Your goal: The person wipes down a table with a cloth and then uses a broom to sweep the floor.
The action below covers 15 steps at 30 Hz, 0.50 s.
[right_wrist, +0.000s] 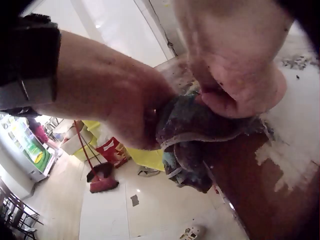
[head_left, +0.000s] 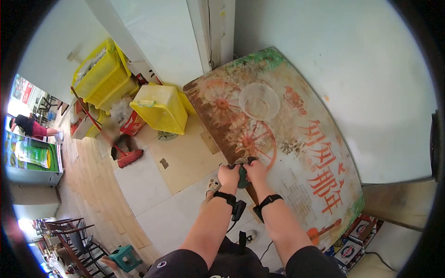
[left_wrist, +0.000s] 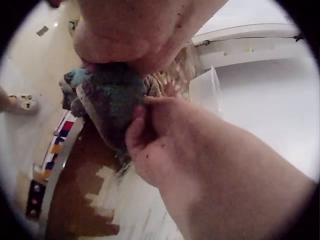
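Observation:
A dirty dark-green rag (head_left: 243,178) is bunched between both hands at the near edge of a painted table (head_left: 296,185). My left hand (head_left: 228,176) grips one side of it and my right hand (head_left: 256,171) grips the other, close together. The right wrist view shows the rag (right_wrist: 200,122) stretched between the fists, a loose fold hanging below past the table edge. In the left wrist view, the right hand's fingers (left_wrist: 136,131) curl against the cloth (left_wrist: 112,100). Beyond the hands, a clear plastic tub (head_left: 259,102) stands on the table, among brown dirt smears.
Yellow crates (head_left: 160,109) are on the floor at the far left, beside a red broom (head_left: 130,157). A teal stool (head_left: 125,258) and dark chairs (head_left: 76,245) stand at lower left. Another person (head_left: 34,127) is in the background. A white wall borders the table's far right side.

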{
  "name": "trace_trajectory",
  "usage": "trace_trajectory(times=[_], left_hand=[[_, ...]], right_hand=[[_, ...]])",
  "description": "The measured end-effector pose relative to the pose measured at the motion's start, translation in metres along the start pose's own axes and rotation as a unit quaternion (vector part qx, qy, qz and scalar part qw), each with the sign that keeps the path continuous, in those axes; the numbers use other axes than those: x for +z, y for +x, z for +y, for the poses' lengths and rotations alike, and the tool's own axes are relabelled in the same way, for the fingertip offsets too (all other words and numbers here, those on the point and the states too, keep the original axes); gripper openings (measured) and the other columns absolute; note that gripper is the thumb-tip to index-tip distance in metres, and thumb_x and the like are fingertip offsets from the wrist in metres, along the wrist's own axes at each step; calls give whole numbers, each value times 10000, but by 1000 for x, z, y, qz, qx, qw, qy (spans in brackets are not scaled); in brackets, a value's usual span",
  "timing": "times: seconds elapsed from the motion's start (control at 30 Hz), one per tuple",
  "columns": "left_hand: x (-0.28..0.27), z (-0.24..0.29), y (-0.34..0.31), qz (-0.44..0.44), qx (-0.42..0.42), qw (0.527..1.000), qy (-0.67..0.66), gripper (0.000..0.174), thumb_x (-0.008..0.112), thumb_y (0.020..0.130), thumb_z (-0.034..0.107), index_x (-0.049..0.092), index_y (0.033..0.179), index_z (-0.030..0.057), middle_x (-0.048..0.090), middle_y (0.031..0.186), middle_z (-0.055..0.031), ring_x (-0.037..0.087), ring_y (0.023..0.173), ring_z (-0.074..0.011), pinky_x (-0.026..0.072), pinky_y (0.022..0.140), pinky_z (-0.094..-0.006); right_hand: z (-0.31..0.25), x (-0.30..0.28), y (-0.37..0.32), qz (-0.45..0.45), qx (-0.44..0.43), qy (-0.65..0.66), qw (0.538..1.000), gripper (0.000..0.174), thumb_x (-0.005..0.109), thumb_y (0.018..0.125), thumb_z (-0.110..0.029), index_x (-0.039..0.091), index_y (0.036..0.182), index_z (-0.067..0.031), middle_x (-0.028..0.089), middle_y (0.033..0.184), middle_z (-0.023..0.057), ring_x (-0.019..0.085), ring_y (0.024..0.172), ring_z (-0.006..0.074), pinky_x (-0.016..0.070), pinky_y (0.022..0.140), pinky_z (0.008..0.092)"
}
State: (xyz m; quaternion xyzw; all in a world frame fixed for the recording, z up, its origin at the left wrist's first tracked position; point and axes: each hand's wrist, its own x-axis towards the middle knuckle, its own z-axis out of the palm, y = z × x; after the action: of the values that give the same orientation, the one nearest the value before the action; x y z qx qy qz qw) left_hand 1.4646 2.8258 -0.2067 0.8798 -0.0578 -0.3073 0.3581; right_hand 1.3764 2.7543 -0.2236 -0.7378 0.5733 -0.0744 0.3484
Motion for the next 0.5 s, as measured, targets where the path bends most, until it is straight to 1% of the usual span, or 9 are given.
trace_trajectory(times=[0.07,0.1,0.2,0.27,0.3,0.37,0.4,0.47,0.5], left_hand=[[-10,11,0,-44,2,999,20,489,758,665,328,609,925,-59,646,885,-243,630,885,-383,496,778,-420],[-8,11,2,-42,15,999,16,489,758,665,328,609,925,-59,646,885,-243,630,885,-383,496,778,-420],[-6,-29,-23,-89,19,996,19,509,755,668,329,601,956,-62,643,924,-243,620,925,-385,492,799,-418],[-15,-29,-55,-141,30,988,56,516,754,668,323,596,975,-60,638,963,-246,610,958,-385,486,819,-412],[-13,-30,-64,-146,36,987,54,516,754,668,323,596,975,-60,638,963,-246,610,958,-385,486,819,-412],[-9,-33,-76,-83,4,994,78,500,761,657,303,598,964,-57,637,961,-244,608,955,-386,486,819,-411],[-5,-30,-74,-85,6,993,78,500,761,657,303,598,964,-57,637,961,-244,608,955,-386,486,819,-411],[2,-29,-61,-80,34,990,108,478,770,645,285,599,938,-52,636,941,-237,612,941,-378,488,806,-415],[1,-26,-61,-58,53,994,75,460,778,639,278,594,912,-44,634,913,-227,615,922,-374,489,792,-417]], right_hand=[[-19,-22,-6,-20,-13,-31,999,326,649,819,-242,593,644,27,575,515,155,610,475,273,488,504,374],[-22,-27,-8,-9,-18,-27,999,326,649,819,-242,593,644,27,575,515,155,610,475,273,488,504,374],[4,-22,-58,-9,24,14,1000,340,649,821,-251,594,625,21,579,513,144,613,479,265,489,517,378],[33,-23,-77,-17,37,-13,999,369,641,822,-274,597,591,11,582,507,136,616,485,258,492,526,379],[36,-31,-84,-9,38,-14,999,369,641,822,-274,597,591,11,582,507,136,616,485,258,492,526,379],[30,-50,-98,-108,105,-9,989,396,627,824,-301,611,577,9,587,505,128,617,487,252,497,535,378],[33,-47,-96,-105,106,-9,989,396,627,824,-301,611,577,9,587,505,128,617,487,252,497,535,378],[37,-32,-91,-35,96,-16,995,404,617,825,-311,625,573,5,588,496,119,617,485,244,502,537,369],[33,-31,-92,-40,98,-13,994,404,617,825,-311,625,573,5,588,496,119,617,485,244,502,537,369]])
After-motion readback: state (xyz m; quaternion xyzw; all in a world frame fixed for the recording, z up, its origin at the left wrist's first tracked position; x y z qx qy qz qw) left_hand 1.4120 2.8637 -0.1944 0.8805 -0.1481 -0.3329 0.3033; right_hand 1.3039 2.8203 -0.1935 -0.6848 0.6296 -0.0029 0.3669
